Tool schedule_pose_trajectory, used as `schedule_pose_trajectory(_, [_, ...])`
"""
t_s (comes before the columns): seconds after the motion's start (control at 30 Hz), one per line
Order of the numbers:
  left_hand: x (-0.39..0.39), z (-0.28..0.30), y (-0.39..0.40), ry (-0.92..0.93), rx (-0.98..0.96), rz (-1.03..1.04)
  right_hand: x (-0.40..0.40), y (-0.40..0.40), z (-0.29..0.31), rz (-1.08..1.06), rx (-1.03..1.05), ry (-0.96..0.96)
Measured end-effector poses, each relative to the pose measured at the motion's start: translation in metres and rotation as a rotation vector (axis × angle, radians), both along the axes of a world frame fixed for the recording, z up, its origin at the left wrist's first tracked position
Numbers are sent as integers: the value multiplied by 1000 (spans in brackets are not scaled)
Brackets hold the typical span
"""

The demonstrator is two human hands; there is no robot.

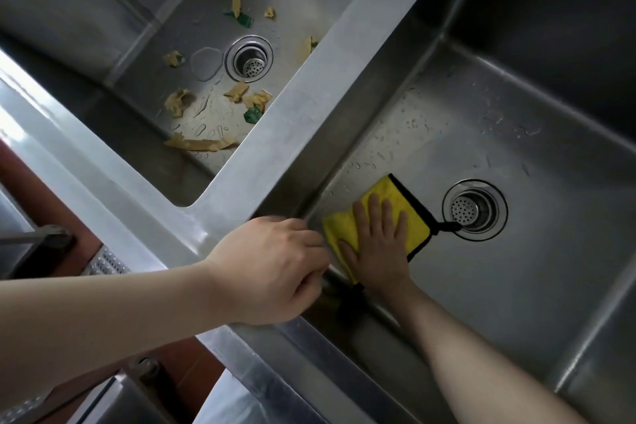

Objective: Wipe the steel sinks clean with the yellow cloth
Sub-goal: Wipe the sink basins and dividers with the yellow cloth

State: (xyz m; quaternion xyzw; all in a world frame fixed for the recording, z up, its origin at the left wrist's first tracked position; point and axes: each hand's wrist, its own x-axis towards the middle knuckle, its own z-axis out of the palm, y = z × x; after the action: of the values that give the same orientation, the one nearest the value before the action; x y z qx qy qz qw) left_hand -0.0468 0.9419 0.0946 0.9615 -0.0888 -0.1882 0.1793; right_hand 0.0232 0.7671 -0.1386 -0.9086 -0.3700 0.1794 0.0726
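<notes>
Presently, findings as observed from the head view:

Right hand: the right hand (378, 244) lies flat, fingers straight and spread, pressing the yellow cloth (385, 196) against the floor of the right sink (550, 251); nothing is gripped, the palm and fingers simply bear down.

Left hand: the left hand (272, 265) rests on the steel rim at the near corner of the divider (309, 107). Its fingers are curled inward and appear to enclose nothing; whether the fingertips hook over the sink edge cannot be told.

Yellow cloth: folded, black-edged, lying on the basin floor under the right hand, close against the wall just beyond the left hand's knuckles. A black loop at its corner reaches to the edge of the drain.

Right drain: the drain strainer (473, 208) sits just past the right hand's fingertips, on the far side of the cloth.

Right sink surface: water droplets (371, 158) are scattered on the floor ahead of the right hand's fingers.

Left sink: the left sink (103, 27) lies well beyond the left hand, across the divider. Its floor carries yellowish scraps (199, 144) and small green scraps (253, 113), lying around a second drain (249, 60). A shallow puddle (204, 62) sits just beside that drain.

Forearms: both bare, entering from the near edge.
</notes>
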Motion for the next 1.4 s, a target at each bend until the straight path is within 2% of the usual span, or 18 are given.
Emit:
schedule_pose_trajectory(0.17, [0, 0, 0, 15, -1, -7, -22, -2, 1, 196, 62, 63])
schedule_pose_trajectory(0.37, [0, 0, 1, -4, -15, -7, -9, 5, 0, 261, 119, 101])
schedule_pose_trajectory(0.7, [1, 0, 2, 5, -51, -25, 27, 49, -1, 60, 78, 60])
schedule_pose_trajectory(0.9, [-2, -2, 5, -1, -98, -17, 40, 51, -3, 27, 119, 40])
schedule_pose_trajectory(1.07, [5, 1, 13, 42, -221, -95, 67, 51, -8, -17, 148, -12])
schedule_pose_trajectory(1.13, [16, 4, 17, 41, -269, -199, 82, 51, -9, -37, 143, -25])
schedule_pose_trajectory(1.23, [48, 5, 28, -103, -145, -404, 97, 51, 0, -49, 94, -11])
schedule_pose_trajectory(1.33, [92, 6, 41, -244, -8, -514, 97, 52, 7, 3, -34, 27])
schedule_pose_trajectory(1.4, [123, 5, 51, -308, 72, -554, 93, 52, 5, 12, -50, 10])
